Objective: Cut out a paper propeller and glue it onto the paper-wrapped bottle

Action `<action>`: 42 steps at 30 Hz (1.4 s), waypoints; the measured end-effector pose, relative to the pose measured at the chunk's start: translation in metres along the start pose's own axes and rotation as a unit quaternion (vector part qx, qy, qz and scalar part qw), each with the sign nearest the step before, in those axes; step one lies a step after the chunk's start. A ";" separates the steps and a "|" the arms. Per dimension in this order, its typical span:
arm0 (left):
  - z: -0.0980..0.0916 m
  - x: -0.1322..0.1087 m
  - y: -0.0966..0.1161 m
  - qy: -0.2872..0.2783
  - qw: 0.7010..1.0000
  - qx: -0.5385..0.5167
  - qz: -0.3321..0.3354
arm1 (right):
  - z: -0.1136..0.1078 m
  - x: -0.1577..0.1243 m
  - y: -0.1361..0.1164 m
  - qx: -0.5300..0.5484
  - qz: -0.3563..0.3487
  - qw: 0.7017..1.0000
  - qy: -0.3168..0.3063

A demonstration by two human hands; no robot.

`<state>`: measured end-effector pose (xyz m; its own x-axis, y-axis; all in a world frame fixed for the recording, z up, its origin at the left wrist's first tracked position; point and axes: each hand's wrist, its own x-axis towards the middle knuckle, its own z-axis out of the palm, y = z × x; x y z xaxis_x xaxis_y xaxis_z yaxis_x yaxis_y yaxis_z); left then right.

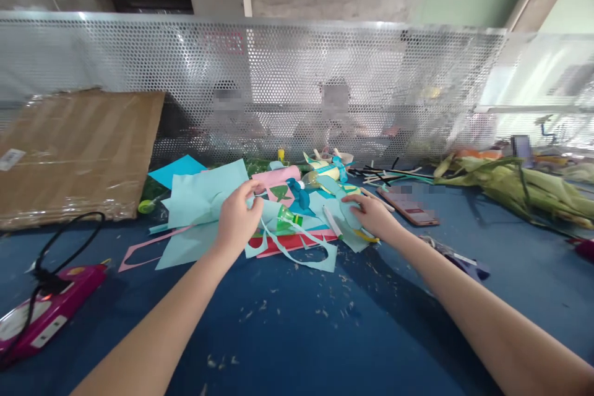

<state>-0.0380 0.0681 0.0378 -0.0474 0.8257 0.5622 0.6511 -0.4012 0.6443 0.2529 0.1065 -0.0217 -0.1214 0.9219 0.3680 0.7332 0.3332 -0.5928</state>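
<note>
My left hand (pixel 237 215) is over a large light blue paper sheet (pixel 204 198), thumb and fingers curved apart. Just right of its thumb lies a clear green plastic bottle neck (pixel 288 218) with a green cap, its body covered in light blue. My right hand (pixel 375 215) has its fingers closed on the edge of a light blue paper piece (pixel 351 214). Between my hands are a white marker (pixel 332 221), a curved light blue paper offcut (pixel 320 262) and red paper (pixel 278 244). A pink paper-covered roll (pixel 278 177) lies behind them.
A cardboard sheet (pixel 78 148) leans at the left against a perforated metal screen (pixel 288 62). A magenta power strip (pixel 51 309) with a black cable is at front left. To the right are a phone (pixel 411 205), dark-handled scissors (pixel 464 262) and green corn husks (pixel 520 189).
</note>
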 end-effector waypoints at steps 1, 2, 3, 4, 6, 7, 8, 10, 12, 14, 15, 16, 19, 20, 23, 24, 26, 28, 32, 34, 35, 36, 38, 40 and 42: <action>-0.003 0.002 -0.003 -0.019 0.997 0.070 0.019 | 0.003 0.001 0.004 -0.017 -0.001 1.000 0.010; -0.005 0.004 -0.006 -0.047 0.990 0.126 0.036 | 0.005 0.001 0.006 -0.032 -0.004 0.999 0.018; -0.006 0.006 -0.008 -0.080 0.981 0.172 0.047 | 0.008 0.001 0.007 -0.044 -0.010 0.999 0.026; -0.007 0.007 -0.011 -0.113 0.970 0.206 0.054 | 0.009 0.000 0.007 -0.055 -0.015 0.998 0.034; -0.007 0.007 -0.017 -0.172 0.950 0.252 0.062 | 0.010 -0.003 0.002 -0.073 -0.026 0.996 0.054; -0.007 0.007 -0.020 -0.195 0.941 0.267 0.066 | 0.010 -0.006 -0.003 -0.080 -0.034 0.994 0.063; -0.007 0.007 -0.022 -0.213 0.934 0.278 0.071 | 0.009 -0.009 -0.010 -0.085 -0.043 0.993 0.069; -0.007 0.006 -0.027 -0.229 0.926 0.289 0.085 | 0.009 -0.017 -0.027 -0.085 -0.070 0.992 0.060; -0.007 0.004 -0.030 -0.229 0.922 0.297 0.097 | 0.012 -0.027 -0.046 -0.074 -0.105 0.992 0.014; -0.007 0.003 -0.030 -0.224 0.918 0.309 0.107 | 0.016 -0.037 -0.062 -0.063 -0.137 0.986 -0.068; -0.007 0.002 -0.030 -0.222 0.916 0.316 0.109 | 0.019 -0.041 -0.069 -0.071 -0.145 0.983 -0.086; -0.007 0.001 -0.029 -0.221 0.914 0.321 0.109 | 0.022 -0.045 -0.073 -0.078 -0.151 0.980 -0.106; -0.008 -0.002 -0.026 -0.223 0.911 0.332 0.104 | 0.026 -0.051 -0.078 -0.076 -0.167 0.974 -0.134; -0.008 -0.002 -0.025 -0.223 0.910 0.334 0.104 | 0.026 -0.051 -0.078 -0.069 -0.172 0.973 -0.135; -0.008 -0.003 -0.022 -0.209 0.908 0.346 0.111 | 0.023 -0.049 -0.074 -0.022 -0.156 0.981 -0.112; -0.009 -0.003 -0.021 -0.199 0.907 0.352 0.112 | 0.021 -0.048 -0.073 0.006 -0.139 0.985 -0.101; -0.009 -0.002 -0.020 -0.175 0.907 0.370 0.101 | 0.018 -0.045 -0.069 0.080 -0.088 0.990 -0.072; -0.010 -0.001 -0.018 -0.150 0.907 0.386 0.075 | 0.015 -0.042 -0.065 0.150 -0.034 0.988 -0.025; -0.012 0.001 -0.017 -0.120 0.912 0.391 0.028 | 0.010 -0.032 -0.053 0.206 0.023 0.976 0.070; -0.013 0.002 -0.016 -0.109 0.914 0.390 0.014 | 0.008 -0.028 -0.046 0.211 0.042 0.971 0.107; -0.013 0.003 -0.016 -0.104 0.915 0.389 0.009 | 0.007 -0.026 -0.042 0.215 0.054 0.967 0.126; -0.014 0.003 -0.016 -0.099 0.915 0.390 0.005 | 0.007 -0.024 -0.038 0.218 0.066 0.963 0.143; -0.015 0.004 -0.014 -0.091 0.914 0.395 0.000 | 0.006 -0.021 -0.031 0.224 0.086 0.956 0.169; -0.016 0.003 -0.013 -0.092 0.909 0.407 -0.004 | 0.005 -0.018 -0.024 0.227 0.100 0.951 0.182; -0.017 0.002 -0.011 -0.107 0.899 0.424 -0.009 | 0.003 -0.015 -0.019 0.225 0.109 0.951 0.184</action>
<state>-0.0586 0.0674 0.0404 0.0236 0.9229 0.3844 0.9996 -0.0148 -0.0260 0.2389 0.0874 -0.0186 0.3032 0.8746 0.3783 0.3438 0.2699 -0.8994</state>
